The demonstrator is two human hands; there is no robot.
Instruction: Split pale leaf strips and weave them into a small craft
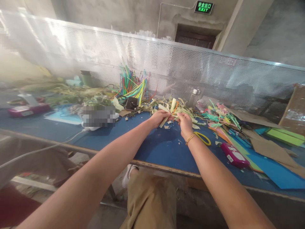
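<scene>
Both hands meet over the blue table, close to a heap of pale strips. My left hand is closed, its fingers pinching a pale, leaf-like strip that looks like corn husk. From the right, my right hand pinches the same bunch, a small gap away. An upright husk piece and a thin orange strip rise between the fingertips; whether they are held or lie behind is hard to tell. Just beside my right wrist lies a yellow loop.
Behind runs a perforated metal screen. Colourful pipe-cleaner-like sticks, a dark box and a bottle stand along it. A magenta device, blue sheet and cardboard lie right; a white cable hangs left.
</scene>
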